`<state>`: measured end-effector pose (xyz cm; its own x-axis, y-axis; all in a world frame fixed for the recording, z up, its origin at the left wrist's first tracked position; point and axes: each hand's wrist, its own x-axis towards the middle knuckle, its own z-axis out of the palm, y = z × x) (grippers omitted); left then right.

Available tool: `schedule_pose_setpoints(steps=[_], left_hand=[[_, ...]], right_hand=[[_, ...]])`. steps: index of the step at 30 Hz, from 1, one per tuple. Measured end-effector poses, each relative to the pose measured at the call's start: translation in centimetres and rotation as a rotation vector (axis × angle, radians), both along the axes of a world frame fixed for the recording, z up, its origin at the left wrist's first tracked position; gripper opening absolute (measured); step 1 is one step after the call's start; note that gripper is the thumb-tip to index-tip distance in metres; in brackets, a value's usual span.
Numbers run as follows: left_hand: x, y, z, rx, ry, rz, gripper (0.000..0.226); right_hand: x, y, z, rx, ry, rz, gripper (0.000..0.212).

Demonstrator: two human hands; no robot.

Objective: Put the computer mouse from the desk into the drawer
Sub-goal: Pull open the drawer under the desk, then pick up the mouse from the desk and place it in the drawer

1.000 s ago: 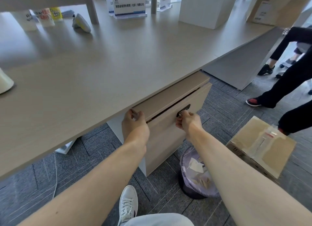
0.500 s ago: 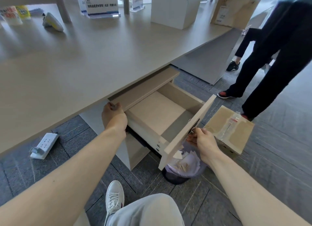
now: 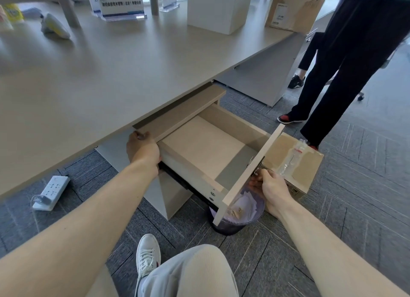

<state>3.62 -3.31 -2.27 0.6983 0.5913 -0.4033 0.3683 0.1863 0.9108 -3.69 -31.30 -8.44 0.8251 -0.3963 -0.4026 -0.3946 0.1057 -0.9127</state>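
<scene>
The drawer (image 3: 248, 172) under the desk (image 3: 133, 70) stands pulled out, its pale wooden bottom bare. My right hand (image 3: 271, 190) grips the metal handle on the drawer's front panel. My left hand (image 3: 144, 151) holds the left corner of the cabinet's top panel (image 3: 182, 114), just under the desk edge. A grey and yellow computer mouse (image 3: 55, 25) lies far back on the left of the desk, well away from both hands.
Below the drawer front stands a bin (image 3: 239, 214) lined with a bag of paper scraps, beside a cardboard box (image 3: 297, 163). A power strip (image 3: 52, 191) lies on the carpet. A standing person's legs (image 3: 346, 70) are at right. Sign holders (image 3: 119, 2) and boxes (image 3: 217, 8) line the desk's back.
The drawer went from shut to pulled wide out, drawn by my right hand. My left hand stayed on the cabinet's top corner. A standing person came closer on the right.
</scene>
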Motion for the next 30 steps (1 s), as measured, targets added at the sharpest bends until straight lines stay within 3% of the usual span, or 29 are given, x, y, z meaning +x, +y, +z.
schedule_pose_setpoints(steps=[5, 10, 15, 19, 24, 30], left_hand=[[-0.2, 0.0, 0.4, 0.026, 0.036, -0.035, 0.023], [-2.0, 1.2, 1.8, 0.076, 0.12, -0.283, 0.053], [-4.1, 1.1, 5.7, 0.044, 0.182, -0.553, 0.076], [-6.2, 2.6, 10.8, 0.092, 0.12, -0.84, 0.057], [-8.7, 12.2, 16.4, 0.138, -0.128, -0.703, 0.036], [-12.3, 30.2, 16.5, 0.218, -0.196, -0.193, 0.032]], right_hand=[[0.0, 0.0, 0.1, -0.013, 0.012, 0.004, 0.025], [-1.1, -1.3, 2.2, -0.15, 0.11, 0.087, 0.039], [-1.1, 0.0, 8.6, -0.425, -0.094, 0.126, 0.042], [0.0, 4.4, 13.1, -0.473, -0.232, 0.224, 0.041], [2.5, 14.2, 16.0, -0.425, -0.393, 0.389, 0.038], [5.6, 30.8, 17.4, -0.283, -0.501, 0.622, 0.014]])
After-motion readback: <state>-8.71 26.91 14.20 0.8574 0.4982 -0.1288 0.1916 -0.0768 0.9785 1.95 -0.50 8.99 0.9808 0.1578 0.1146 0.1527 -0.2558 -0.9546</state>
